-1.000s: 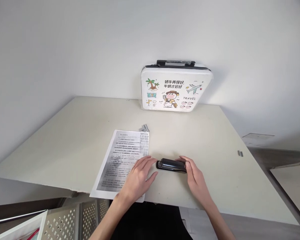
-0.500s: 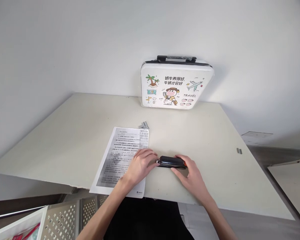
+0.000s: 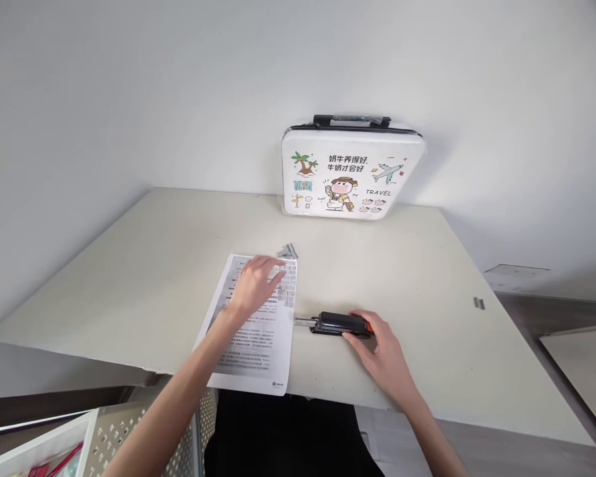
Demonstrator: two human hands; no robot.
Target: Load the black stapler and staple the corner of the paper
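Observation:
My right hand [image 3: 380, 344] is closed around the right end of a black stapler [image 3: 342, 322] lying on the table. From the stapler's left end a metal staple tray [image 3: 305, 321] sticks out toward the paper. My left hand [image 3: 258, 281] is over the upper part of a printed sheet [image 3: 251, 364], fingers stretched toward its top right corner and holding nothing. Just beyond that corner lies a small pile of grey staple strips [image 3: 288, 251], close to my left fingertips.
A white cartoon-printed case [image 3: 352, 175] with a black handle stands at the back of the table [image 3: 144, 278], near the wall. Another small staple strip [image 3: 479, 303] lies near the right edge. A white drawer unit [image 3: 94, 424] with perforated sides is at lower left.
My left hand has left the stapler's front and moved up and left over the sheet. The metal tray now protrudes from the stapler. My right hand stays on the stapler.

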